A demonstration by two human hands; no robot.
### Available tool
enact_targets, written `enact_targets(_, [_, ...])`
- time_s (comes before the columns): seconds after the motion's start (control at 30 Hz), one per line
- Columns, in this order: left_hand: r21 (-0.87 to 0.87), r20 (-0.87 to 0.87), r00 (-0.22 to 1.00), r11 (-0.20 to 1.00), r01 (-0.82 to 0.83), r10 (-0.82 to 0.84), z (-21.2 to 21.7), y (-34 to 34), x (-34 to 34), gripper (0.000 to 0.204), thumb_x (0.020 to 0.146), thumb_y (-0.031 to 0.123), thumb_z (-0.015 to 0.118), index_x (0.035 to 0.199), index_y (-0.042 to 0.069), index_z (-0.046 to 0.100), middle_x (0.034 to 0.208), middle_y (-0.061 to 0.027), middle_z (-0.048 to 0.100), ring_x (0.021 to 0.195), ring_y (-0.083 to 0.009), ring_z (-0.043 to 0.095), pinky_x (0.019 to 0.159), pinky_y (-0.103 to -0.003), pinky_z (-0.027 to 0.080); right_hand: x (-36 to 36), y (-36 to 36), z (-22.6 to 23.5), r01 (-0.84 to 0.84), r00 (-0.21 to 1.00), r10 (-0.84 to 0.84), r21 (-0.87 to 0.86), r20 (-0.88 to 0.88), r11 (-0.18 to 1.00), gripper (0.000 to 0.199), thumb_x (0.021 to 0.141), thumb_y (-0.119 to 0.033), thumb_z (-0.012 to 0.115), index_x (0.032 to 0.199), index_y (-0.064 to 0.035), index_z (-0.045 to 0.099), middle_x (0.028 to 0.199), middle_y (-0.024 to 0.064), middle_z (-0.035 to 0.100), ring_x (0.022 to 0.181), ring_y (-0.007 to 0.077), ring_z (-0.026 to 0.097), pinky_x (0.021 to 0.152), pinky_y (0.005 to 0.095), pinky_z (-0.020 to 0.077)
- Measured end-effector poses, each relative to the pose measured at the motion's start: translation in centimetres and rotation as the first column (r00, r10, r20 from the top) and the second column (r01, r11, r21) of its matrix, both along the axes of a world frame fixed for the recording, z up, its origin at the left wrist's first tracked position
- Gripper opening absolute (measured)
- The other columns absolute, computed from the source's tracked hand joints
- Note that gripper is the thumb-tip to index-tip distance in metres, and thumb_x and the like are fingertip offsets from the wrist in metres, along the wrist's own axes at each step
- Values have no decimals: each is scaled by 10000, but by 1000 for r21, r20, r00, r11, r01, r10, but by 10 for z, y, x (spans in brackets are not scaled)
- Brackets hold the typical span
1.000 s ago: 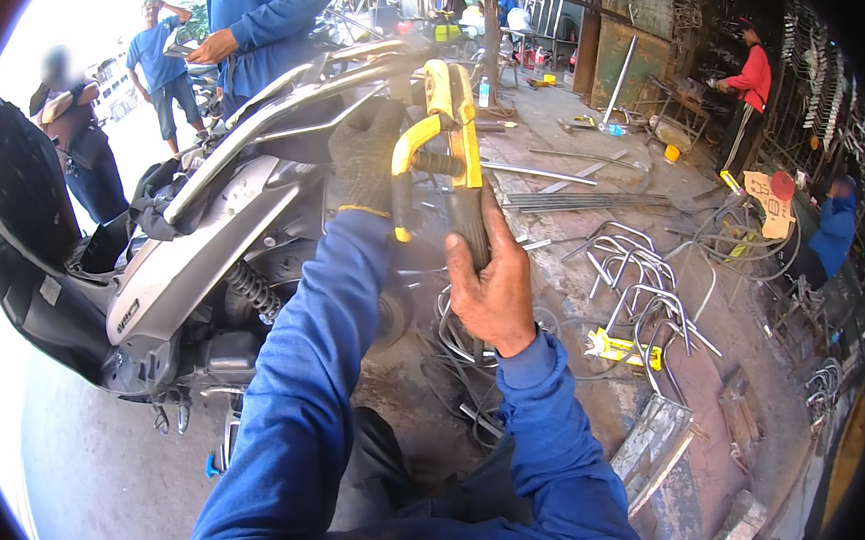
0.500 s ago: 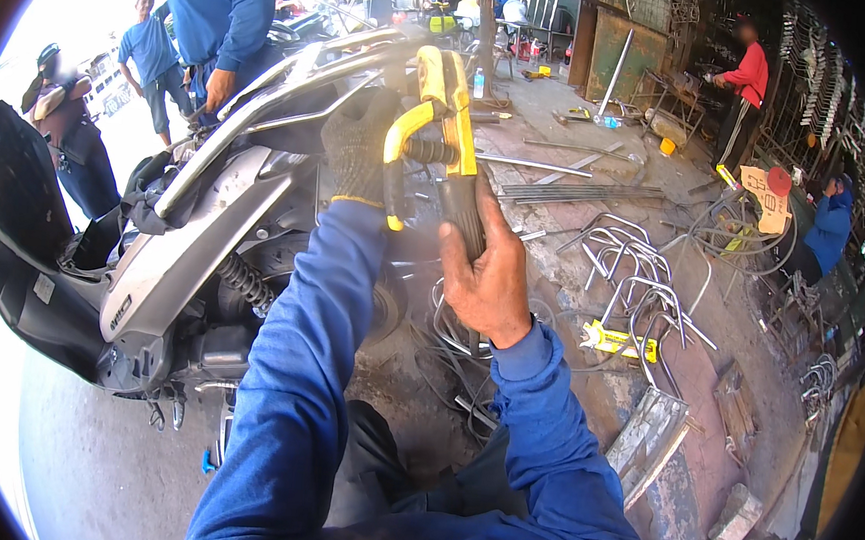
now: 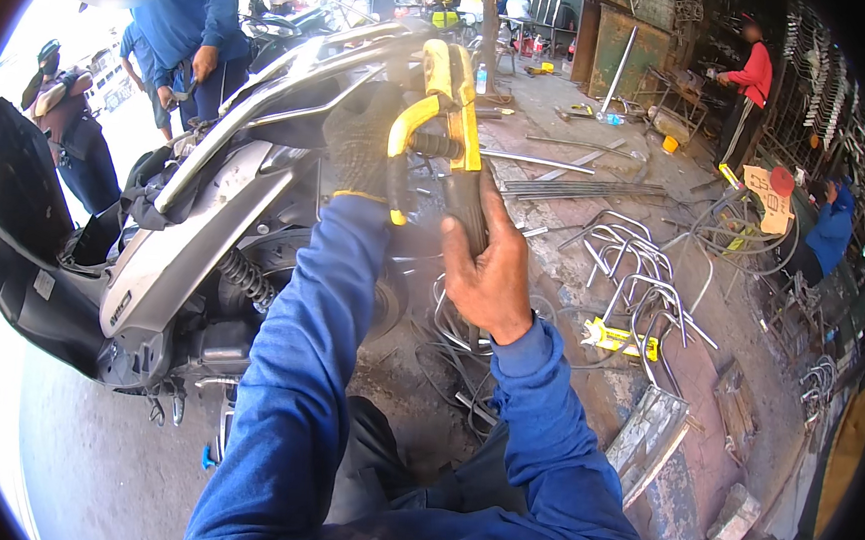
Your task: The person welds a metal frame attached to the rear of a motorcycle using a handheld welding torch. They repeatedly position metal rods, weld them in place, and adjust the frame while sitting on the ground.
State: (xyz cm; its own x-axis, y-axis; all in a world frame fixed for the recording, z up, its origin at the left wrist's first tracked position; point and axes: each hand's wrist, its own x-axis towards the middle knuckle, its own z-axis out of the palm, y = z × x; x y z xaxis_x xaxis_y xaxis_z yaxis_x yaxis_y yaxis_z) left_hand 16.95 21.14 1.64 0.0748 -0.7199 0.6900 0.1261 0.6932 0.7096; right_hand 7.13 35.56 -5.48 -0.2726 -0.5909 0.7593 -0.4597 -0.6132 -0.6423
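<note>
My bare right hand (image 3: 495, 282) wraps round the ribbed black handle of a yellow-and-black hand tool (image 3: 461, 96). The tool points away from me, and a curved yellow arm with a black lower part hangs at its left. Its exact kind and working end do not show plainly. Just left of it is my left hand (image 3: 361, 150), in a dark knit glove with a yellow cuff edge. Blur hides the gloved fingers, so I cannot tell what they grip. Both hands are beside the raised rear rails of a partly stripped silver-and-black motorbike (image 3: 200, 229).
Bent metal tubes (image 3: 629, 254) lie on the right floor beside a yellow packet (image 3: 620, 339). Straight rods (image 3: 583, 190) and loose cables lie farther off. A wooden block (image 3: 646, 441) is near right. Several people stand or crouch around, one in blue (image 3: 194, 28) behind the motorbike.
My hands and the tool stay almost in place, with a very slight shift. The person in blue behind the motorbike has shifted left and raised a hand, now partly covering another person.
</note>
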Motion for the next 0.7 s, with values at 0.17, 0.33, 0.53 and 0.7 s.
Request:
enact_targets(0.17, [-149, 89, 990, 984, -99, 113, -4, -8, 1, 200, 888, 199, 690, 900, 4, 734, 845, -65, 717, 710, -144, 655, 641, -319, 504, -1, 4, 4, -23, 1000, 23, 42, 9, 999, 602, 930, -128, 621, 1422, 148, 410, 1252, 370, 596, 1169, 439, 634, 989, 412, 502])
enact_targets(0.33, [73, -105, 993, 996, 53, -46, -4, -15, -1, 281, 852, 254, 788, 940, -12, 769, 800, -68, 732, 643, -117, 643, 588, -266, 505, 0, 3, 6, 16, 999, -15, 33, -38, 999, 604, 927, -126, 622, 1420, 149, 407, 1249, 370, 598, 1165, 434, 637, 984, 412, 505])
enact_targets(0.53, [94, -154, 985, 991, 95, -80, -8, -21, -3, 259, 855, 232, 783, 918, -18, 762, 792, -70, 724, 640, -111, 639, 582, -260, 501, -1, 2, 5, 13, 999, -13, 14, -33, 1000, 606, 921, -119, 623, 1416, 156, 406, 1242, 376, 596, 1164, 440, 634, 980, 417, 506])
enact_targets(0.7, [-64, -38, 999, 997, -38, 36, -10, -26, -2, 239, 861, 205, 779, 904, -28, 745, 763, -64, 709, 631, -110, 640, 560, -253, 497, -1, 5, 7, 26, 998, -25, 29, -56, 999, 602, 921, -128, 620, 1411, 155, 413, 1226, 376, 599, 1142, 455, 637, 960, 423, 514])
